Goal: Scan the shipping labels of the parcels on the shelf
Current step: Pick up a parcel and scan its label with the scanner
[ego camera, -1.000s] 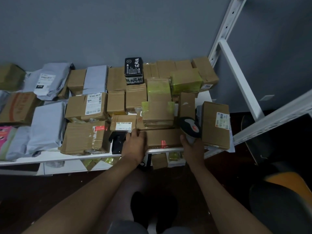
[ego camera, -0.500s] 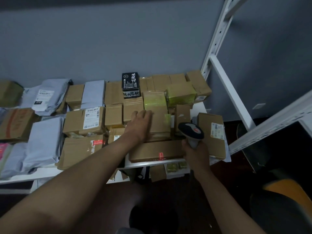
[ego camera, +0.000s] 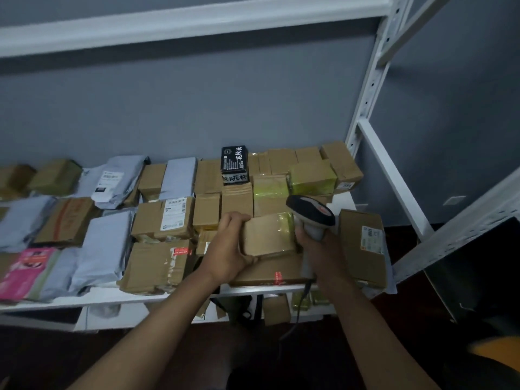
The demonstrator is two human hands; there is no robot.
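A shelf (ego camera: 140,298) runs from left to right, packed with parcels from its front edge to the wall behind. Soft mailer bags (ego camera: 104,246) lie toward the left end, with cardboard boxes filling the middle and right end. Near the front edge, right of centre, the left hand (ego camera: 228,249) holds a small box (ego camera: 267,233) above a flat carton (ego camera: 270,273). The right hand (ego camera: 318,243) grips a handheld scanner (ego camera: 311,213) just right of that box. A labelled box (ego camera: 363,246) sits at the front right corner. More parcels (ego camera: 277,309) lie on the level below.
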